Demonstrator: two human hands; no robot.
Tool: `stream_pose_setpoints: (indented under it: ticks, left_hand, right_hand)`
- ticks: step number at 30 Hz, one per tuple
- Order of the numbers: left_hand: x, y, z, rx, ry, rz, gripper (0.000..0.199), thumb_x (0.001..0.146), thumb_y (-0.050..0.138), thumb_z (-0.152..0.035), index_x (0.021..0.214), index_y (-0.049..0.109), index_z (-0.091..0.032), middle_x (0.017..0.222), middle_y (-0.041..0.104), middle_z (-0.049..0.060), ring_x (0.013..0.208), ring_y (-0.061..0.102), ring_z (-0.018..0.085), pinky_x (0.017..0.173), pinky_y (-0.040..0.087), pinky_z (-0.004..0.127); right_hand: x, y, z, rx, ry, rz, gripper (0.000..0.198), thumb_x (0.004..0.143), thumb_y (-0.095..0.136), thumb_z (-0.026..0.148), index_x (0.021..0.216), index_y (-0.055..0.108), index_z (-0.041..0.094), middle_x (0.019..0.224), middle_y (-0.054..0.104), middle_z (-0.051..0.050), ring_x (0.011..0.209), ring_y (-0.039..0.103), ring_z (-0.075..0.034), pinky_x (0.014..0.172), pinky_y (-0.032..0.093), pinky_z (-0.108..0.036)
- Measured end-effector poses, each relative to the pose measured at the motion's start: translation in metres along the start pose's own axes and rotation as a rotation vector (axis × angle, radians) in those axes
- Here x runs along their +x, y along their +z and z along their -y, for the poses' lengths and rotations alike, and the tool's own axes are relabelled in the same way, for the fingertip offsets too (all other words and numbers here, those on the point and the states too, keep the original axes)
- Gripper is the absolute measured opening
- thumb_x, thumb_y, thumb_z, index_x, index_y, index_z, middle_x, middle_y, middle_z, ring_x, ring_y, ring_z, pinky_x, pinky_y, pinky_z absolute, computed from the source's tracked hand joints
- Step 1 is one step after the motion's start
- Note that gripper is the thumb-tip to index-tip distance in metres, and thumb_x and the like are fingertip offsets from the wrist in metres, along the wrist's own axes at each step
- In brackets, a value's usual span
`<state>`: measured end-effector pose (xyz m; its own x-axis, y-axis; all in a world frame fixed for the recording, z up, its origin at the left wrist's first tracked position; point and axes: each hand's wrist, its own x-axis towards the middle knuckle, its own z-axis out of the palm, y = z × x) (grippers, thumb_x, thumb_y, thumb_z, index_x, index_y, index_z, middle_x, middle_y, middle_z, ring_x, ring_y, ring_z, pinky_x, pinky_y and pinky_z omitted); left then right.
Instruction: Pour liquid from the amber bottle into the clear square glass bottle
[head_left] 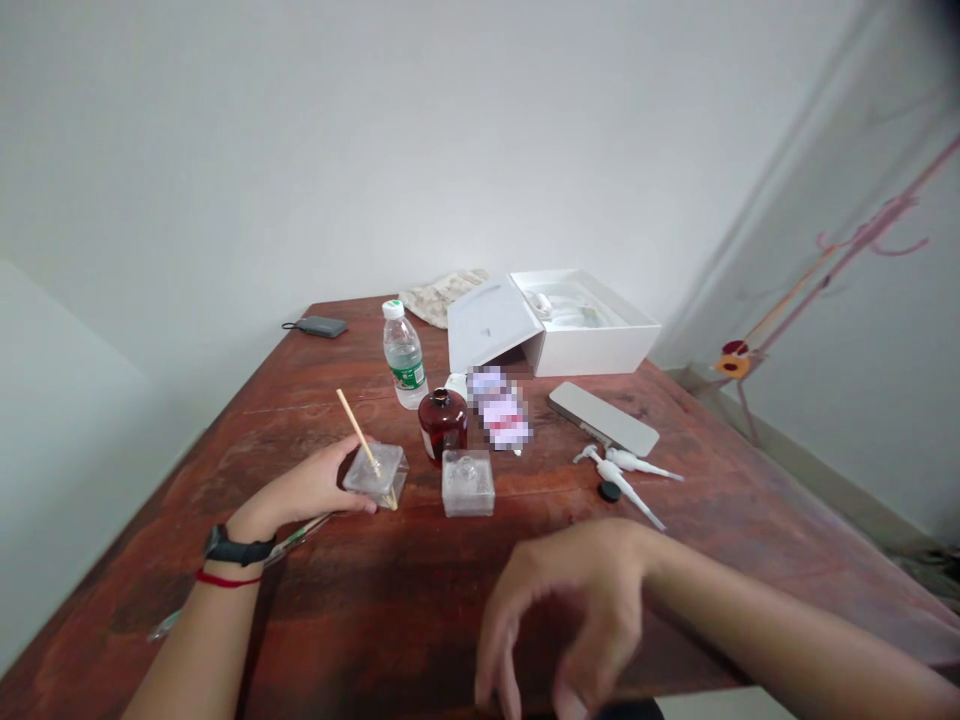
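Observation:
My left hand (330, 482) grips the side of a square transparent container (387, 462) resting on the table. A thin wooden stick (355, 420) leans up out of its top, and its lower end shows through the wall. To the right stands a second square transparent container (469, 484), with a brown bottle (442, 425) just behind it. My right hand (570, 610) hovers over the front of the table, slightly blurred. Its fingers curve downward, thumb apart from them, and nothing shows between them.
Behind are a water bottle (405, 362), a white box (592, 345) with its lid leaning, and a cloth (439, 297). White pump heads (626, 475), a black cap (609, 491) and a silver case (604, 418) lie right. A grey device (319, 326) lies far left.

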<state>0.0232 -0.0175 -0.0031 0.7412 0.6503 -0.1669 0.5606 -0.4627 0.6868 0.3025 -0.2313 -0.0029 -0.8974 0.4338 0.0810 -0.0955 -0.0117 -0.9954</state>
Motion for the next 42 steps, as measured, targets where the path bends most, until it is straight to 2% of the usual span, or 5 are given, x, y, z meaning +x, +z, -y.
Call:
stream_pose_setpoints:
  ticks: [3,6,15,24,42]
  left_hand:
    - [-0.002,-0.002,-0.006,0.041,0.024,-0.029,0.071,0.062,0.095,-0.044,0.125,0.069,-0.023,0.122,0.081,0.009,0.113,0.076,0.038,0.101,0.057,0.044]
    - [-0.003,-0.003,-0.01,0.058,0.041,-0.065,0.067,0.062,0.096,-0.044,0.121,0.072,-0.024,0.118,0.082,0.007,0.108,0.078,0.039,0.096,0.059,0.044]
    - [-0.008,-0.01,-0.012,-0.25,0.151,-0.124,0.078,0.074,0.094,-0.052,0.141,0.067,-0.024,0.147,0.071,0.017,0.137,0.068,0.038,0.118,0.051,0.052]
    - [0.005,0.002,-0.019,-0.441,0.157,-0.507,0.058,0.077,0.088,-0.072,0.092,0.085,-0.016,0.099,0.085,0.017,0.101,0.081,0.037,0.099,0.063,0.05]
    - [0.007,-0.013,-0.008,-0.746,0.356,-1.056,0.031,0.08,0.089,-0.046,0.087,0.072,-0.022,0.077,0.074,0.0,0.073,0.073,0.02,0.075,0.064,0.035]
  right_hand:
    - [-0.01,-0.01,-0.035,0.278,-0.211,-0.68,0.033,0.089,0.083,0.043,0.099,0.078,0.012,0.072,0.076,-0.005,0.062,0.07,-0.016,0.065,0.055,-0.027]
    - [-0.021,-0.018,-0.051,0.341,-0.268,-0.797,0.027,0.09,0.079,0.041,0.091,0.075,0.014,0.062,0.071,-0.001,0.051,0.059,-0.013,0.051,0.045,-0.022]
    - [-0.021,-0.01,-0.042,0.351,-0.172,-0.589,0.029,0.092,0.08,0.038,0.096,0.078,0.01,0.061,0.074,-0.003,0.04,0.054,-0.011,0.04,0.04,-0.02]
    - [-0.025,-0.014,-0.037,0.324,-0.144,-0.56,0.033,0.094,0.083,0.043,0.102,0.077,0.011,0.069,0.076,-0.003,0.052,0.066,-0.012,0.05,0.052,-0.02]
    - [-0.031,-0.013,-0.029,0.29,-0.032,-0.472,0.04,0.095,0.082,0.047,0.113,0.075,0.012,0.079,0.078,-0.004,0.057,0.073,-0.014,0.055,0.057,-0.023]
